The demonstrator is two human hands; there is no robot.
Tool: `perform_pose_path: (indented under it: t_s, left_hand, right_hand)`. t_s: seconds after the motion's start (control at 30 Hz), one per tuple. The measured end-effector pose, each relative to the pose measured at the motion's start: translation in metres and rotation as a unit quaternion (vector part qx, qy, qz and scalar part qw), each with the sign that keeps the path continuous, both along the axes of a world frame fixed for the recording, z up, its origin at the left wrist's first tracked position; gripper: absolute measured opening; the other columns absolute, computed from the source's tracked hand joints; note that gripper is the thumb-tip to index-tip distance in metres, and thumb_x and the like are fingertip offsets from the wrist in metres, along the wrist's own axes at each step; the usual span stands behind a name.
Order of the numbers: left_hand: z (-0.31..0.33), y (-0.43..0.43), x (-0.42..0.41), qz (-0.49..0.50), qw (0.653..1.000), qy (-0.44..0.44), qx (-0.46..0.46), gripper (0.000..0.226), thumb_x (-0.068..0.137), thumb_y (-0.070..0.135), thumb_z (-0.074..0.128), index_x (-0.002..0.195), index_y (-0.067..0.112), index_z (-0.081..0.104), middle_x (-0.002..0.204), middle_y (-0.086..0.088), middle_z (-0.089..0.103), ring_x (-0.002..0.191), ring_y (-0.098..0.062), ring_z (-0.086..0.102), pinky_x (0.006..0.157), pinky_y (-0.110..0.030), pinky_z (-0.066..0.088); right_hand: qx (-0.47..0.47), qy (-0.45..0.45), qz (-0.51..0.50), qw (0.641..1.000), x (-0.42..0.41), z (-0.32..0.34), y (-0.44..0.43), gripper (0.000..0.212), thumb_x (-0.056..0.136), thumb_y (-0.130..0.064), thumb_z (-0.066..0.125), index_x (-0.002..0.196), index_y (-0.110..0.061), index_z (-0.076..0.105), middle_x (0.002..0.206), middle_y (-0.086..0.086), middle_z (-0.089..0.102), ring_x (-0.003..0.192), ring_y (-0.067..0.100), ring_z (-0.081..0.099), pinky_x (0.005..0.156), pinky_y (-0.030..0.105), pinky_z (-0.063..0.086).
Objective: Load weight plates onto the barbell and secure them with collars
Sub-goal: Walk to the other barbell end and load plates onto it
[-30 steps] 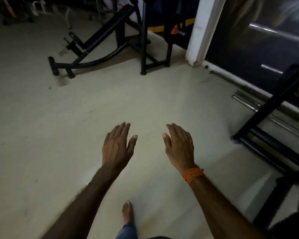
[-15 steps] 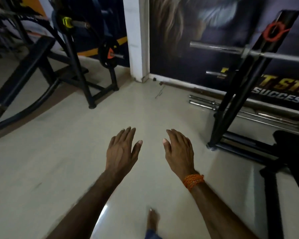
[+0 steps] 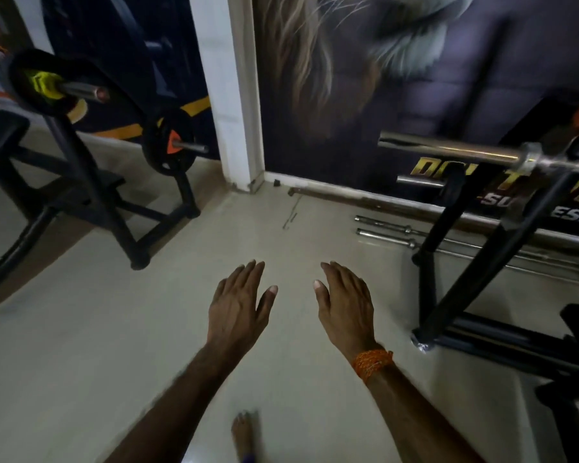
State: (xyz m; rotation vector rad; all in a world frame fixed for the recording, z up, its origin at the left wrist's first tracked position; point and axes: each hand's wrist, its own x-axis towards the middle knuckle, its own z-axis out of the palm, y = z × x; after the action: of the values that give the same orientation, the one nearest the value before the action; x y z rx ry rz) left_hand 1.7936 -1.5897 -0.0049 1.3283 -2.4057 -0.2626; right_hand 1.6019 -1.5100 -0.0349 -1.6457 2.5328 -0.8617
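My left hand [image 3: 238, 305] and my right hand [image 3: 346, 304] hover palm down over the pale floor, fingers apart, both holding nothing. A bare steel barbell [image 3: 455, 150] rests on a black rack [image 3: 475, 262] at the right, its sleeve end pointing left with no plate on it. At the left, a black weight plate [image 3: 24, 78] with a yellow collar [image 3: 42, 85] sits on another bar. A smaller black plate [image 3: 168, 145] with an orange hub hangs on a peg lower down.
A black bench frame [image 3: 91, 198] fills the left side. A white pillar [image 3: 228, 95] stands at centre back beside a dark wall poster. Two loose steel bars [image 3: 385, 228] lie on the floor by the wall. My bare foot [image 3: 243, 436] shows at the bottom.
The view has swung right and up: the bench slid left, the rack and barbell came closer on the right. Both hands keep their open pose in front of me.
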Motion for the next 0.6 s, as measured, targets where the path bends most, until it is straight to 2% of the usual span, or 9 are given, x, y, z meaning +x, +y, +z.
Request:
perform_pose_path:
  t_s: [0.17,0.33,0.6]
  left_hand:
    - [-0.023,-0.143,-0.051,-0.064,0.998,0.003,0.012,0.063,0.101,0.056,0.031,0.149,0.018,0.045,0.152,-0.005,0.048,0.142,-0.024,0.043,0.113,-0.048,0.039]
    - [-0.024,-0.265,-0.111,-0.148,0.989,-0.030,-0.001,0.061,0.101,0.053,0.032,0.144,0.014,0.051,0.146,-0.009,0.054,0.136,-0.029,0.050,0.108,-0.049,0.043]
    - [-0.031,-0.433,-0.229,-0.207,0.977,-0.050,-0.031,0.060,0.101,0.053,0.032,0.146,0.016,0.048,0.148,-0.008,0.053,0.137,-0.028,0.049,0.108,-0.050,0.043]
  right_hand:
    - [0.017,0.006,-0.062,0.998,-0.042,-0.015,-0.109,0.057,0.103,-0.051,0.026,0.142,-0.019,0.052,0.145,0.006,0.056,0.134,0.025,0.052,0.109,0.051,0.044]
    - [0.046,0.003,-0.127,0.991,-0.088,-0.014,-0.200,0.055,0.104,-0.049,0.028,0.144,-0.020,0.051,0.148,0.007,0.053,0.137,0.025,0.049,0.110,0.053,0.042]
    - [0.050,0.005,-0.195,0.980,-0.186,-0.040,-0.350,0.059,0.102,-0.050,0.024,0.142,-0.019,0.052,0.146,0.008,0.055,0.135,0.028,0.051,0.113,0.055,0.039]
